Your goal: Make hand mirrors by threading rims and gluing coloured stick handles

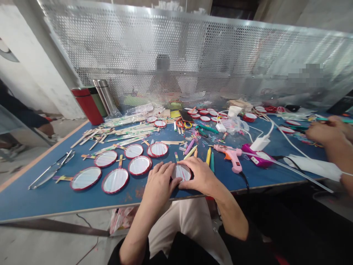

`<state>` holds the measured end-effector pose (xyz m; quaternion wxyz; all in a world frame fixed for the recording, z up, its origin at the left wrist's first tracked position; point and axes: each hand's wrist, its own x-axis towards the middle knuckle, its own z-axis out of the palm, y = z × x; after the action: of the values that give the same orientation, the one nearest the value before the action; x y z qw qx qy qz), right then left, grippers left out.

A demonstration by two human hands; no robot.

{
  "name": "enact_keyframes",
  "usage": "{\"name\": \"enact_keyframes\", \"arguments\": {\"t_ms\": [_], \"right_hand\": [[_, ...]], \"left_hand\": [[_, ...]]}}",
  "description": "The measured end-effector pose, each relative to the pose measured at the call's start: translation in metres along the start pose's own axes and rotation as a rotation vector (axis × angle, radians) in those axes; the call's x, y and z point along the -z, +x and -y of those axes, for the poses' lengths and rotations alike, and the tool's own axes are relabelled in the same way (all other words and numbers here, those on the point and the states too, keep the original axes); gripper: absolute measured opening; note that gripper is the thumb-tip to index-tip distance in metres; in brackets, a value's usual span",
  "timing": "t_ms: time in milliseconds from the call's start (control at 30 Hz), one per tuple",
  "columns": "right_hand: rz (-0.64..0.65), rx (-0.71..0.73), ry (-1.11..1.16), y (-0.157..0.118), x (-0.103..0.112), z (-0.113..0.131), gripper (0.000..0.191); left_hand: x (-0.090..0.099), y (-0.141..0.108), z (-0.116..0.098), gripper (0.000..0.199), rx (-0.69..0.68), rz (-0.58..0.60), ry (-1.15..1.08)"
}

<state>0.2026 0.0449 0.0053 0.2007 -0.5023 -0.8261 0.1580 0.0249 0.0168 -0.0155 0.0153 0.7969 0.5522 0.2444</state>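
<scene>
A small hand drum [182, 172] with a white round face rests near the front edge of the blue table [91, 204]. A stick with coloured bands stands out from its far side. My left hand [160, 178] grips its left edge, and my right hand [200, 175] curls round the right edge; both thumbs lie at the near side. The fingers hide much of the rim. To the left lie several finished-looking white drums [115, 180] with red rims, some with coloured stick handles. Markers, among them a yellow marker [208, 156], lie just beyond my right hand.
A pink glue gun [230, 154] and a purple power strip [257, 156] with cables lie right. Scissors [188, 125], wooden sticks [127, 132] and a red flask [87, 105] are farther back. Glasses [52, 169] lie left. A co-worker's hands [328, 130] work at far right. A perforated metal screen [190, 55] stands behind.
</scene>
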Motion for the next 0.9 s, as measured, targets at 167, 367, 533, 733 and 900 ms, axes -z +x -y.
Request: {"name": "enact_keyframes", "arguments": {"t_ms": [167, 367, 533, 733, 900], "right_hand": [[0.009, 0.005, -0.007, -0.0008, 0.0002, 0.0024, 0.069], [-0.006, 0.005, -0.017, -0.0025, -0.0002, 0.0031, 0.066], [-0.026, 0.006, -0.016, -0.0032, -0.0021, 0.0020, 0.068], [-0.049, 0.007, -0.016, -0.0034, -0.0053, -0.0004, 0.073], [-0.067, 0.014, -0.015, -0.0033, -0.0069, -0.0009, 0.069]], "left_hand": [[0.0010, 0.0007, 0.0005, 0.039, 0.002, 0.034, 0.007], [0.0022, 0.0009, -0.0003, 0.042, 0.012, 0.060, 0.014], [0.0036, 0.0007, -0.0025, 0.045, 0.023, 0.070, 0.016], [0.0040, 0.0005, -0.0026, 0.046, 0.023, 0.058, 0.009], [0.0013, 0.0005, -0.0011, 0.049, 0.018, 0.037, -0.007]]}}
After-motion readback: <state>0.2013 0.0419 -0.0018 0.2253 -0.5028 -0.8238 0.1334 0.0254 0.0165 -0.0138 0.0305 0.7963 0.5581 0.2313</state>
